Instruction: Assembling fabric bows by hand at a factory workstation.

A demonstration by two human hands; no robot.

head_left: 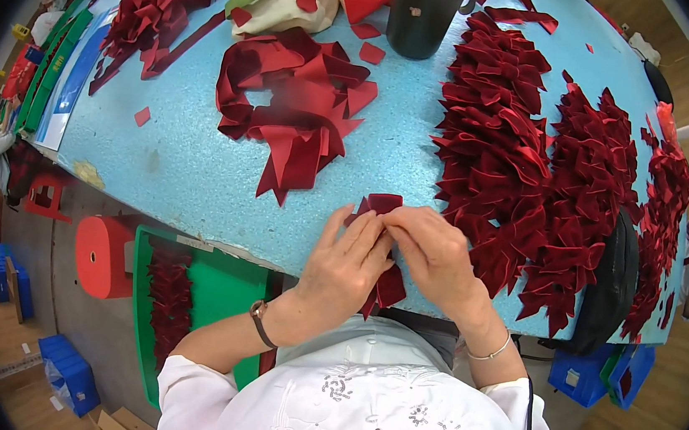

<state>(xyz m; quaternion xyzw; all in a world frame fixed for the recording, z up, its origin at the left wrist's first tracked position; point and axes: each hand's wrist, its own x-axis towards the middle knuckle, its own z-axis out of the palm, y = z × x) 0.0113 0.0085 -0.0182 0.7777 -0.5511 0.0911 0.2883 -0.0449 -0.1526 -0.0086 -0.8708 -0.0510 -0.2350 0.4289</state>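
At the table's near edge, both hands work on one dark red velvet ribbon bow [388, 288]. My left hand [346, 259] presses its fingers together over the bow's middle, a watch on that wrist. From the right, my right hand [435, 248] pinches at the same spot with thumb and fingertips; whatever is between those tips is too small to see. The bow's upper end shows beyond the fingers and its lower end hangs towards me. Farther off lies a loose heap of red ribbon [297, 109]. Just right of my right hand, a long row of finished-looking bows [495, 138] overlaps.
More bow rows [587, 182] and a black bag [611, 281] fill the right side. A dark cup [424, 13] and cream cloth bag [291, 0] stand at the back, near a ribbon pile [169, 8]. Below left are a green bin [224, 286] and red stool [102, 257].
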